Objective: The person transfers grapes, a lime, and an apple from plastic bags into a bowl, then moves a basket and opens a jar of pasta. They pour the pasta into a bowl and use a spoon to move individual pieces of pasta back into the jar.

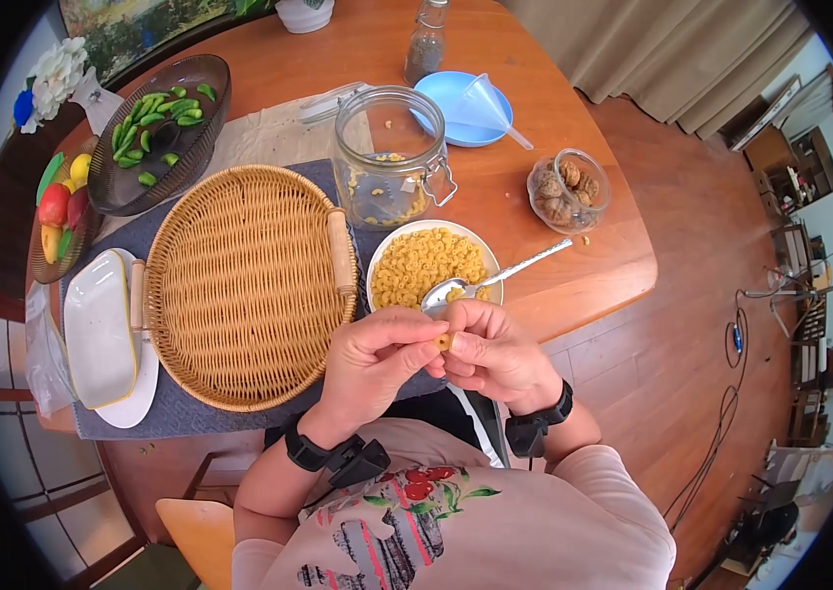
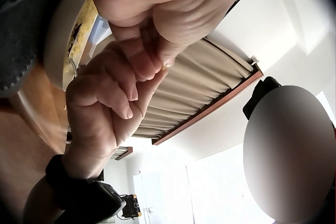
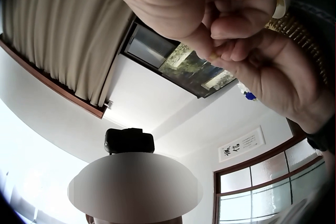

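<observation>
A small yellow pasta piece [image 1: 444, 342] is pinched between the fingertips of the left hand [image 1: 377, 356] and the right hand [image 1: 497, 356], which meet just in front of the plate. Behind them, a white plate [image 1: 372, 285] holds a heap of pasta [image 1: 426, 258], with a metal spoon [image 1: 524, 262] lying in it, handle to the right. In the left wrist view the left hand [image 2: 178, 8] and right hand [image 2: 105, 98] touch at the fingertips, and only a speck of the piece shows. Both the right hand [image 3: 173, 3] and left hand [image 3: 283, 77] fill the top of the right wrist view.
Left of the hands is a round wicker tray [image 1: 239, 285], with white dishes [image 1: 102, 329] beyond it. An open glass jar [image 1: 387, 157] with some pasta stands behind the plate. Farther back are a blue plate [image 1: 451, 93] with a funnel [image 1: 485, 103], and a walnut jar [image 1: 569, 192] at right.
</observation>
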The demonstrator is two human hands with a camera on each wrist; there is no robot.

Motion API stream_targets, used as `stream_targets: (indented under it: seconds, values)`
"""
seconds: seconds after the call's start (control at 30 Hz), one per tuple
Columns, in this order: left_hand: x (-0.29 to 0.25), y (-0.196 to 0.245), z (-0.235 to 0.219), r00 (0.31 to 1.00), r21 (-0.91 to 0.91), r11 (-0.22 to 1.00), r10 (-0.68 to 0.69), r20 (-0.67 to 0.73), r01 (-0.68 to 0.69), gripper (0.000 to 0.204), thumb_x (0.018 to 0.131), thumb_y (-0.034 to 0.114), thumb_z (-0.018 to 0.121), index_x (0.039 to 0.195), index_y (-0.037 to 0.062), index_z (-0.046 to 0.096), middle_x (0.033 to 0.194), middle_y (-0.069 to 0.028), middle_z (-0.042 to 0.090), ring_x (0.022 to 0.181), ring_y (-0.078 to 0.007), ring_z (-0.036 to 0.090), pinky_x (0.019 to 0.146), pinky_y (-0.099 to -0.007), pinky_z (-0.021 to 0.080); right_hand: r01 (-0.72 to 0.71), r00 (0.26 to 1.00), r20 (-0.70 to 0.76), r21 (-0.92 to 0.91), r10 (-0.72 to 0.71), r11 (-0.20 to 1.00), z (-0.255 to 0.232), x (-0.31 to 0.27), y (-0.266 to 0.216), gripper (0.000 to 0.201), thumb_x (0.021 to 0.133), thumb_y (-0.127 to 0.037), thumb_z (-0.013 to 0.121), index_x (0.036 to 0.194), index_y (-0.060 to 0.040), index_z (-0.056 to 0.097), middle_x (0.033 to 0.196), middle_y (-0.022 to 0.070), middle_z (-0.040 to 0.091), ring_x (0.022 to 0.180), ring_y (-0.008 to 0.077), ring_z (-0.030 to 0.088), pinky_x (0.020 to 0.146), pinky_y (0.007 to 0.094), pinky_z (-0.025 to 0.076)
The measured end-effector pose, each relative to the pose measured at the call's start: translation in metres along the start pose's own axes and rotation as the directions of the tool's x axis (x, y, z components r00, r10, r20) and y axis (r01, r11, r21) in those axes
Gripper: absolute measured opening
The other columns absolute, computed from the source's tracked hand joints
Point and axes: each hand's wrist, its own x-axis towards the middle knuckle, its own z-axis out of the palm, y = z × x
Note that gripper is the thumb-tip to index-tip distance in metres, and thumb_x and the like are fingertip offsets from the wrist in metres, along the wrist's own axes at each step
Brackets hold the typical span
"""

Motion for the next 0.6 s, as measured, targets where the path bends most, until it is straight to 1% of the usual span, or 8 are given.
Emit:
stream_targets:
  seconds: [0.17, 0.23, 0.27, 0.33, 0.47, 0.6]
  values:
    - [0.0003, -0.0005, 0.0002, 1.000, 0.008, 1.000, -0.006, 0.005, 0.006, 0.021, 0.082, -0.005, 0.056, 0.101, 0.0007, 0.062, 0.091, -0.0090, 0.058, 0.072, -0.0127, 0.059, 0.064, -0.0225, 0.050, -0.009, 1.000, -0.022, 0.013, 0.009, 1.000, -0.0005, -0.0014, 0.0022, 0.016, 0.086, -0.018, 0.058, 0.079, -0.0044, 0.051, 0.074, 0.0119, 0.058, 0.057, 0.0085, 0.049, 0.040, 0.0173, 0.031]
    - [-0.0004, -0.0022, -0.0005, 1.000, 0.065, 0.998, 0.007, 0.006, -0.008, 0.019, 0.082, 0.001, 0.059, 0.100, 0.0024, 0.062, 0.091, -0.0129, 0.058, 0.069, -0.0174, 0.059, 0.060, -0.0266, 0.051, -0.003, 1.000, -0.016, 0.000, 0.003, 1.000, -0.0030, -0.0017, 0.0036, 0.017, 0.086, -0.018, 0.058, 0.080, -0.0046, 0.051, 0.074, 0.0121, 0.058, 0.056, 0.0080, 0.048, 0.041, 0.0171, 0.031]
    - [-0.0006, -0.0019, -0.0002, 1.000, 0.066, 0.998, 0.007, 0.006, -0.007, 0.019, 0.082, 0.001, 0.059, 0.100, 0.0024, 0.062, 0.091, -0.0129, 0.058, 0.069, -0.0174, 0.059, 0.060, -0.0266, 0.051, -0.003, 1.000, -0.016, 0.001, 0.003, 1.000, -0.0034, -0.0018, 0.0039, 0.017, 0.086, -0.018, 0.058, 0.080, -0.0046, 0.051, 0.074, 0.0121, 0.058, 0.056, 0.0080, 0.048, 0.041, 0.0171, 0.031]
    - [-0.0006, -0.0012, 0.0007, 1.000, 0.045, 0.999, 0.003, 0.018, -0.004, 0.021, 0.082, -0.005, 0.055, 0.100, 0.0010, 0.063, 0.092, -0.0087, 0.058, 0.073, -0.0119, 0.059, 0.064, -0.0214, 0.050, -0.007, 1.000, 0.003, 0.008, 0.007, 1.000, -0.0041, -0.0018, 0.0041, 0.016, 0.086, -0.018, 0.059, 0.081, -0.0047, 0.051, 0.075, 0.0121, 0.058, 0.056, 0.0072, 0.047, 0.041, 0.0170, 0.031]
    - [-0.0018, -0.0052, 0.0007, 0.999, 0.047, 0.998, 0.031, 0.014, -0.032, 0.021, 0.082, -0.005, 0.055, 0.101, 0.0014, 0.063, 0.093, -0.0080, 0.057, 0.073, -0.0114, 0.058, 0.064, -0.0207, 0.049, 0.005, 1.000, 0.011, 0.015, -0.005, 1.000, -0.0051, -0.0021, 0.0065, 0.015, 0.085, -0.018, 0.059, 0.083, -0.0050, 0.052, 0.076, 0.0118, 0.058, 0.055, 0.0064, 0.046, 0.041, 0.0168, 0.032]
    - [-0.0028, -0.0052, 0.0017, 0.999, 0.102, 0.994, 0.032, 0.015, -0.034, 0.023, 0.083, -0.004, 0.056, 0.104, 0.0023, 0.062, 0.093, -0.0071, 0.056, 0.074, -0.0108, 0.058, 0.064, -0.0201, 0.048, 0.039, 0.999, -0.028, -0.007, -0.039, 0.999, -0.0048, -0.0036, 0.0096, 0.012, 0.085, -0.016, 0.059, 0.089, -0.0056, 0.054, 0.076, 0.0090, 0.057, 0.058, 0.0066, 0.048, 0.043, 0.0162, 0.033]
